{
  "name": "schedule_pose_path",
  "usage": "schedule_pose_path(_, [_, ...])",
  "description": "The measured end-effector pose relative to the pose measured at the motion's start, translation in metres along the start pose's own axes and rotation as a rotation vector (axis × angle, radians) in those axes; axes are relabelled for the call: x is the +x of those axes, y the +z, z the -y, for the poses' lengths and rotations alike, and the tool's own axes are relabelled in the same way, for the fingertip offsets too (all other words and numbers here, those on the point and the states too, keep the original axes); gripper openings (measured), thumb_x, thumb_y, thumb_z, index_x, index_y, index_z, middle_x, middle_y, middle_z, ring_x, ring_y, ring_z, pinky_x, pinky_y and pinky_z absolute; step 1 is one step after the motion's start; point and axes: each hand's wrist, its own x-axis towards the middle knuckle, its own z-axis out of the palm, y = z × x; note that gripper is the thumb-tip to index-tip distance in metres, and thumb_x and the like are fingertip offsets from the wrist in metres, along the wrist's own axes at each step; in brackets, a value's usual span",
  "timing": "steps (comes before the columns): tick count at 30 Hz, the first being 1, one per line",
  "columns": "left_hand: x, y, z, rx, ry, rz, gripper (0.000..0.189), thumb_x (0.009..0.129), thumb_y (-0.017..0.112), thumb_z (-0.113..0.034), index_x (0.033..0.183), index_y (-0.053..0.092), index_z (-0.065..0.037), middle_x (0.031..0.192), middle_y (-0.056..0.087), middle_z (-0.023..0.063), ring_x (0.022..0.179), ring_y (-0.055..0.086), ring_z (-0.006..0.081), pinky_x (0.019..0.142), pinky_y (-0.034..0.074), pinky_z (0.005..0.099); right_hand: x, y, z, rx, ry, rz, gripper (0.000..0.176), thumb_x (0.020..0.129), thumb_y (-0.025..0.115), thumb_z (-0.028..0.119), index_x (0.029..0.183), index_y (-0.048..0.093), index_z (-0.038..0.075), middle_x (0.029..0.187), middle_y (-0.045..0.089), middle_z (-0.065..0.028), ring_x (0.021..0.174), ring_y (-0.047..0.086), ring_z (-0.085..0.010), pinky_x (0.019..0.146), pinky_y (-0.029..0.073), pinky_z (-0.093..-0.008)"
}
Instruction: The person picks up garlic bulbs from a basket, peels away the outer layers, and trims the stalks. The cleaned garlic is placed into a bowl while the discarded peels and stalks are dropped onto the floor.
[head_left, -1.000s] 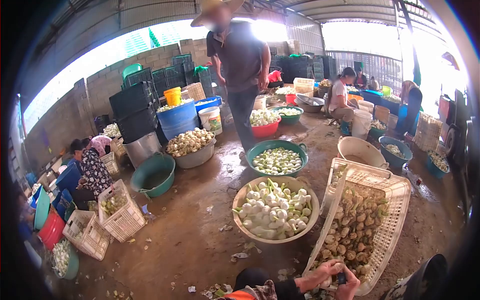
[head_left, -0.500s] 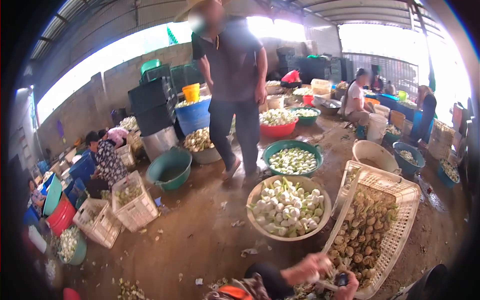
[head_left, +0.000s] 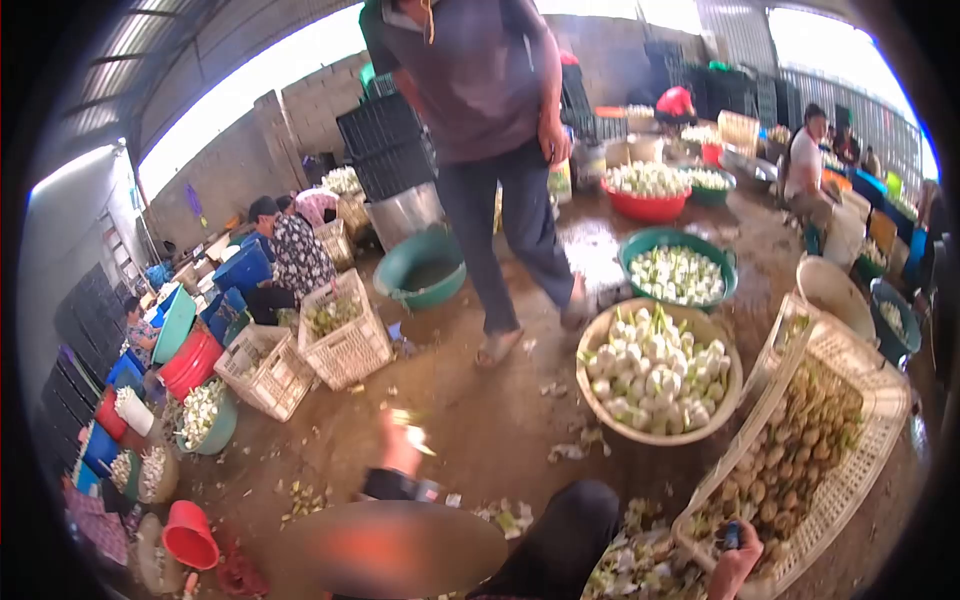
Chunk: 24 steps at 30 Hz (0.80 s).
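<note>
Left hand (head_left: pixel 400 452) was raised out over the bare wet concrete floor (head_left: pixel 470 400), well left of the baskets. A pale scrap (head_left: pixel 417 438) sat at its fingertips, too blurred to tell the grip. Right hand (head_left: pixel 738 572) sat low at the near rim of the tilted white plastic lattice basket (head_left: pixel 855 478), closed on a small dark-handled tool (head_left: pixel 730 537); the blade was not readable.

The basket held rough brown unpeeled bulbs (head_left: pixel 800 440), heaped toward its lower end. Just beside its left edge was a round tan basin (head_left: pixel 582 385) full of smooth white peeled bulbs (head_left: pixel 655 375) with green stalks. A green basin (head_left: pixel 630 262) of the same stood behind it.

A standing person (head_left: pixel 500 150) was mid-floor, feet close to the tan basin's far-left rim, narrowing the passage. Open floor lay between the left hand and a white lattice crate (head_left: pixel 345 345), with only loose peelings. A pile of pale trimmings (head_left: pixel 640 565) lay by the basket's near corner.
</note>
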Motion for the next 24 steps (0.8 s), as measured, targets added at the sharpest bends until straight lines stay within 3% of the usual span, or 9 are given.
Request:
schedule_pose_path(2, [-0.008, 0.078, 0.051, 0.051, -0.356, 0.258, 0.029, 0.086, 0.048, -0.045, 0.086, 0.054, -0.016, 0.070, 0.054, 0.0028, 0.052, 0.053, 0.0180, 0.042, 0.045, 0.0324, -0.006, 0.011, 0.033, -0.044, -0.051, 0.059, 0.038, 0.077, 0.046, -0.011, 0.110, 0.062, -0.001, 0.098, 0.066, -0.0130, 0.088, 0.061, -0.0200, 0.076, 0.047, -0.0274])
schedule_pose_path(7, [-0.155, 0.232, 0.118, 0.225, -0.316, 1.234, 0.027, 0.091, 0.053, -0.020, 0.110, 0.054, -0.002, 0.096, 0.060, 0.0082, 0.080, 0.061, 0.0151, 0.061, 0.052, 0.0259, -0.013, 0.006, 0.031, 0.086, 0.069, 0.072, 0.039, 0.082, 0.047, -0.011, 0.118, 0.058, -0.001, 0.108, 0.063, -0.0121, 0.098, 0.058, -0.0176, 0.082, 0.045, -0.0260])
schedule_pose_path(8, [-0.185, 0.245, 0.138, 0.115, -0.513, 1.322, 0.031, 0.090, 0.057, -0.024, 0.113, 0.054, -0.004, 0.097, 0.060, 0.0062, 0.078, 0.060, 0.0123, 0.060, 0.051, 0.0244, -0.014, 0.006, 0.031, 0.050, -0.008, 0.061, 0.038, 0.082, 0.047, -0.010, 0.118, 0.057, -0.001, 0.108, 0.063, -0.0119, 0.097, 0.058, -0.0174, 0.082, 0.045, -0.0261])
schedule_pose_path(10, [-0.247, 0.259, 0.122, 0.395, -0.310, 1.684, 0.042, 0.088, 0.061, -0.036, 0.115, 0.054, -0.005, 0.087, 0.057, -0.0004, 0.077, 0.055, 0.0070, 0.063, 0.046, 0.0216, -0.014, 0.007, 0.027, -0.024, -0.163, 0.031, 0.037, 0.084, 0.048, -0.008, 0.120, 0.056, -0.002, 0.108, 0.063, -0.0114, 0.096, 0.057, -0.0171, 0.081, 0.045, -0.0264])
schedule_pose_path(17, [-0.319, 0.257, 0.170, 0.476, 0.218, 1.889, 0.065, 0.087, 0.049, -0.056, 0.114, 0.050, 0.003, 0.087, 0.060, 0.0197, 0.085, 0.060, 0.0281, 0.075, 0.046, 0.0346, -0.030, -0.007, 0.024, -0.333, -0.272, -0.080, 0.034, 0.083, 0.051, -0.003, 0.116, 0.059, 0.000, 0.089, 0.064, -0.0206, 0.076, 0.059, -0.0268, 0.069, 0.046, -0.0347])
schedule_pose_path(20, [-0.299, 0.259, 0.153, 0.685, 0.435, 1.908, 0.038, 0.089, 0.056, -0.032, 0.108, 0.054, 0.001, 0.089, 0.061, 0.0136, 0.086, 0.059, 0.0219, 0.076, 0.047, 0.0317, -0.030, -0.006, 0.033, -0.265, -0.329, -0.212, 0.036, 0.082, 0.058, 0.003, 0.118, 0.059, 0.004, 0.094, 0.064, -0.0208, 0.079, 0.060, -0.0314, 0.070, 0.047, -0.0374])
schedule_pose_path(22, [-0.230, 0.238, 0.094, 0.790, 0.346, 1.713, 0.037, 0.090, 0.054, -0.033, 0.108, 0.054, -0.001, 0.091, 0.060, 0.0123, 0.085, 0.059, 0.0205, 0.073, 0.047, 0.0303, -0.024, -0.009, 0.030, -0.216, -0.529, -0.180, 0.048, 0.079, 0.071, 0.022, 0.123, 0.057, 0.009, 0.122, 0.057, -0.0175, 0.110, 0.055, -0.0366, 0.089, 0.048, -0.0386])
schedule_pose_path(23, [-0.186, 0.222, 0.059, 0.736, 0.225, 1.511, 0.037, 0.091, 0.053, -0.034, 0.108, 0.053, -0.002, 0.091, 0.060, 0.0117, 0.084, 0.059, 0.0199, 0.072, 0.048, 0.0296, -0.015, 0.008, 0.020, 0.021, -0.410, -0.318, 0.027, 0.081, 0.047, -0.001, 0.103, 0.062, -0.002, 0.080, 0.064, -0.0089, 0.075, 0.059, -0.0160, 0.066, 0.046, -0.0283])
schedule_pose_path(24, [-0.142, 0.207, 0.025, 0.623, 0.129, 1.254, 0.036, 0.091, 0.052, -0.035, 0.107, 0.053, -0.003, 0.092, 0.059, 0.0110, 0.083, 0.059, 0.0192, 0.070, 0.048, 0.0288, -0.016, 0.001, 0.005, -0.128, -0.373, -0.352, 0.034, 0.074, 0.041, -0.003, 0.102, 0.060, -0.005, 0.080, 0.063, -0.0099, 0.074, 0.059, -0.0183, 0.068, 0.047, -0.0288])
